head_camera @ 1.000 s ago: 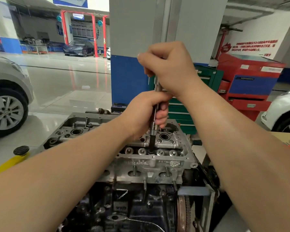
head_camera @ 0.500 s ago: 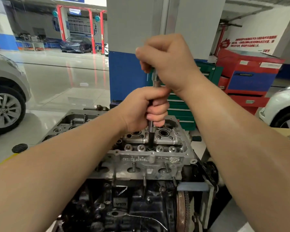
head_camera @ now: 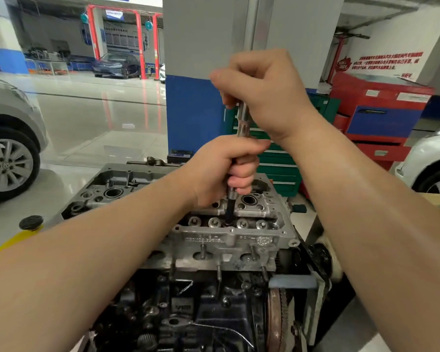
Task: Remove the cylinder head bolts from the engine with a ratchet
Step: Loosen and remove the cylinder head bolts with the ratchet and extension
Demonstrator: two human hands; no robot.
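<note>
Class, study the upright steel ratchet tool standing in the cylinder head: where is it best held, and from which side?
Grip the upright steel ratchet tool along its bare shaft, one hand low, one at the top, from the near side. It stands vertically in the grey cylinder head, so stacked fists steady it.

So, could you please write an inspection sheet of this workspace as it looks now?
Surface: cylinder head sits on the engine block.
Job's things: ratchet tool stands upright, tip in the cylinder head.
Clutter: nothing seen.
Grippers: left hand grips the tool's lower shaft; right hand grips its top.
Cables: thin wire across the block.
Surroundings: green tool cabinet, red cabinet, silver car.
</note>
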